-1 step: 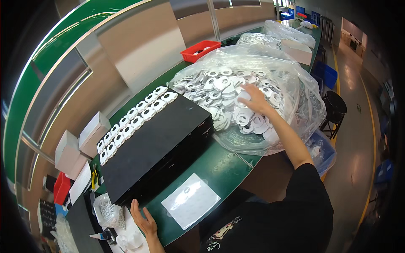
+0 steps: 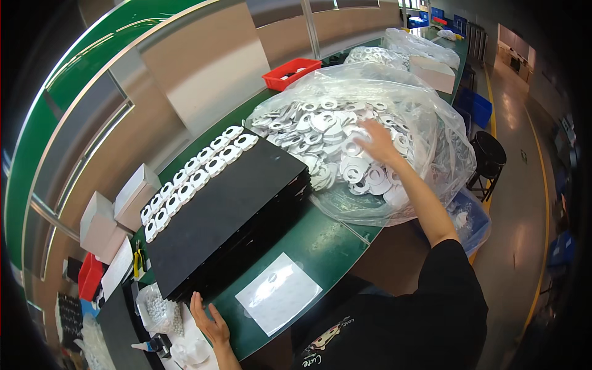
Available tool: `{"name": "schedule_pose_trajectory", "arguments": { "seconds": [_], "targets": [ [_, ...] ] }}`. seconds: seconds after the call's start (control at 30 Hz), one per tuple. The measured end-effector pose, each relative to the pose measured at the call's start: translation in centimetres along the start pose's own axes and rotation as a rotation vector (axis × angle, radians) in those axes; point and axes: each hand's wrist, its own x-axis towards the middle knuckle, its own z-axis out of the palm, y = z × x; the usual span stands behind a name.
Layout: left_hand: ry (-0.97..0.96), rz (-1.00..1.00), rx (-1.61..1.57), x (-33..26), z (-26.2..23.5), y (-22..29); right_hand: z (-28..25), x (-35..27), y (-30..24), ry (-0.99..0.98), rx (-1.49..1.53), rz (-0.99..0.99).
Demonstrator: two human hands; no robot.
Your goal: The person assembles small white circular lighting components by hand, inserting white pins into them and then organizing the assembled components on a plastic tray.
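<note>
My right hand (image 2: pixel 377 145) reaches over a heap of flat white ring-shaped pieces (image 2: pixel 324 123), fingers apart, with no piece clearly in its grasp. The heap lies in a large clear plastic bag (image 2: pixel 441 145) whose mouth is spread wide. My left hand (image 2: pixel 213 322) rests by the near corner of a stack of black boards (image 2: pixel 228 206), its fingers stretched out and thumb apart. Two neat rows of white ring pieces (image 2: pixel 198 179) lie along the far side of the top board.
On the green table (image 2: pixel 333 246) lies a white sheet (image 2: pixel 279 293). A bag of small white beads (image 2: pixel 159 308), a small glue bottle (image 2: pixel 145 346) and yellow-handled pliers (image 2: pixel 139 259) are at left. A red bin (image 2: pixel 291 75) stands behind the heap; a black stool (image 2: pixel 489 150) is at right.
My right hand has shifted slightly to the right over the heap. My left hand and the rows of pieces stay as they were.
</note>
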Motion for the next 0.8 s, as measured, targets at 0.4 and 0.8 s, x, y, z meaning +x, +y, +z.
{"name": "schedule_pose_trajectory", "arguments": {
  "seconds": [0.4, 0.8],
  "targets": [
    [0.001, -0.05, -0.069, 0.4, 0.2, -0.3, -6.7, -7.7, 11.9, 0.181, -0.214, 0.65],
    [-0.009, -0.03, -0.076, -0.5, -2.2, -0.6, -4.1, 13.3, -6.7, 0.339, 0.674, 0.156]
  ]
}}
